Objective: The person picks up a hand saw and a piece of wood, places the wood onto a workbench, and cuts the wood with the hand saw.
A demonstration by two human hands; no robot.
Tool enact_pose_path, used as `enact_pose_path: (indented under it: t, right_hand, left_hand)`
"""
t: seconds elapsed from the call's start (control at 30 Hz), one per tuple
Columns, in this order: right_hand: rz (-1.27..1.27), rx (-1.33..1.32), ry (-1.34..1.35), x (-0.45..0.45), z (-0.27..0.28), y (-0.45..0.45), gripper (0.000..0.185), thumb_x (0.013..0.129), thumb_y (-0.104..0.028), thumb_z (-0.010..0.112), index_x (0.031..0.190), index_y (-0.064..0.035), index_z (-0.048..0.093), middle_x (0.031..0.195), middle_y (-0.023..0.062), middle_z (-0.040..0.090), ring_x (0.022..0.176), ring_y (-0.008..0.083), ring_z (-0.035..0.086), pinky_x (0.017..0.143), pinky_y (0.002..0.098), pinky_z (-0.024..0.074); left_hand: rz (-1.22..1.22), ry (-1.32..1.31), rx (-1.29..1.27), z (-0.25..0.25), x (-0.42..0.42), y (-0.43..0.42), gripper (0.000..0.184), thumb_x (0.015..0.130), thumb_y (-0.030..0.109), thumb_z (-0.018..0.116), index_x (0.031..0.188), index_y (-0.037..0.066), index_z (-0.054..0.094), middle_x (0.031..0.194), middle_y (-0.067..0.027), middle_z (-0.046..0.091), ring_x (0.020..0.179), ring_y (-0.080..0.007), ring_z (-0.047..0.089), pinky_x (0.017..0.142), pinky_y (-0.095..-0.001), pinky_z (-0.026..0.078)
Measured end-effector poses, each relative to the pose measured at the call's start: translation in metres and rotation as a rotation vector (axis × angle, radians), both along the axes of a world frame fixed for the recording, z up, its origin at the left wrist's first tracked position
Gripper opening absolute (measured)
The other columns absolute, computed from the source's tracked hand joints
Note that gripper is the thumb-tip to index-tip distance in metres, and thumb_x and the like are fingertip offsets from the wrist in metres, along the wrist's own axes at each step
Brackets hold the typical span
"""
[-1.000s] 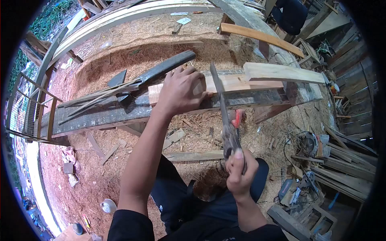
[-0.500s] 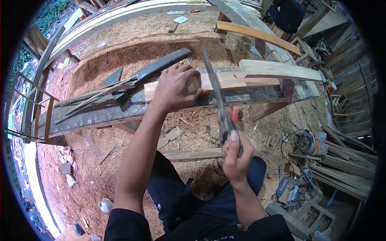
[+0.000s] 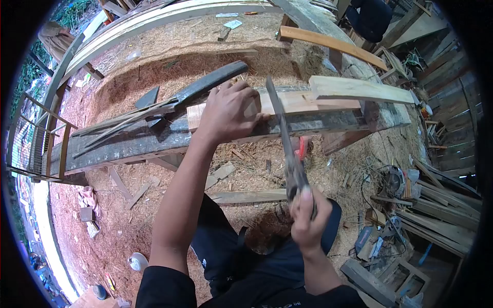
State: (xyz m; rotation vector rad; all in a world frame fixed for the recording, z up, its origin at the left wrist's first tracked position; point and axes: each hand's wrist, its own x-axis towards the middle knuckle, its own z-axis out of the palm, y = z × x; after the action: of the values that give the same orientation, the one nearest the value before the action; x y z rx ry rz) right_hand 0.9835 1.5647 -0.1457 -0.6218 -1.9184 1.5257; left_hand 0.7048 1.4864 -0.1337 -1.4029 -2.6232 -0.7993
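Note:
My right hand (image 3: 310,218) is closed round the handle of a handsaw (image 3: 285,134), whose blade points away from me and crosses a pale wooden plank (image 3: 292,104). The plank lies along a dark, weathered beam (image 3: 118,147). Left of the blade, my left hand (image 3: 232,110) presses down on the plank with fingers curled over its far side; the fingertips are hidden. A second pale board (image 3: 364,89) overlaps the plank's right end. Beyond my left hand, a dark length of wood (image 3: 213,79) rests at a slant across the beam.
Sawdust and offcuts (image 3: 221,175) cover the ground. Stacked timber (image 3: 441,215) and a corded power tool (image 3: 393,182) lie to the right. An orange-brown board (image 3: 334,47) stretches across the back right. Someone in tan clothing (image 3: 56,42) seems to stand at far left.
My right hand and the saw have drawn back toward me and slightly right. My left hand stays on the plank. More of the tan-clothed figure shows at far left.

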Motion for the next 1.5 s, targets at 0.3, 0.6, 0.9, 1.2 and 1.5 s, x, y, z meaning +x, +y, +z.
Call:
enact_pose_path:
  t: [0.3,0.6,0.9,1.2,1.5]
  right_hand:
    - [0.054,-0.059,-0.038,-0.005,0.012,0.006,0.031,0.111,-0.019,0.053,0.087,-0.0006,0.058,0.063,-0.0011,0.05,0.055,0.0071,0.048,0.051,0.027,0.0357]
    - [0.053,-0.113,-0.065,0.013,0.012,0.004,0.033,0.11,-0.022,0.057,0.084,-0.0009,0.059,0.061,0.0003,0.051,0.055,0.0078,0.049,0.052,0.028,0.037]
    - [0.052,-0.088,-0.069,0.008,0.016,0.003,0.032,0.11,-0.019,0.055,0.084,-0.0004,0.058,0.061,-0.0002,0.049,0.054,0.0074,0.047,0.051,0.0285,0.0352]
    - [0.052,-0.064,-0.083,0.003,0.017,0.006,0.03,0.11,-0.02,0.056,0.087,-0.0002,0.061,0.063,0.0016,0.05,0.055,0.0088,0.047,0.051,0.029,0.0356]
    - [0.052,-0.009,-0.084,-0.011,0.019,0.011,0.034,0.11,-0.021,0.055,0.084,0.0002,0.059,0.063,0.0012,0.05,0.055,0.0099,0.048,0.052,0.0298,0.0358]
  left_hand:
    - [-0.003,0.047,0.016,-0.004,-0.003,0.0,0.051,0.079,0.035,0.081,0.122,0.009,0.073,0.122,-0.0102,0.067,0.118,-0.0338,0.062,0.101,-0.0461,0.047]
    - [-0.006,0.021,-0.003,-0.002,-0.002,0.0,0.051,0.08,0.037,0.082,0.122,0.009,0.073,0.121,-0.0103,0.068,0.114,-0.0344,0.063,0.097,-0.0469,0.047]
    - [0.003,0.008,-0.025,0.0,-0.001,0.0,0.051,0.079,0.036,0.082,0.122,0.01,0.073,0.121,-0.0102,0.067,0.117,-0.0337,0.062,0.1,-0.0467,0.047]
    - [-0.007,0.016,-0.007,0.0,0.0,-0.001,0.049,0.08,0.035,0.081,0.121,0.009,0.073,0.122,-0.0102,0.067,0.117,-0.0342,0.062,0.099,-0.0466,0.047]
    - [-0.008,0.043,0.039,-0.005,-0.001,-0.001,0.05,0.083,0.046,0.081,0.117,0.01,0.074,0.117,-0.0091,0.069,0.116,-0.0324,0.063,0.097,-0.0489,0.047]
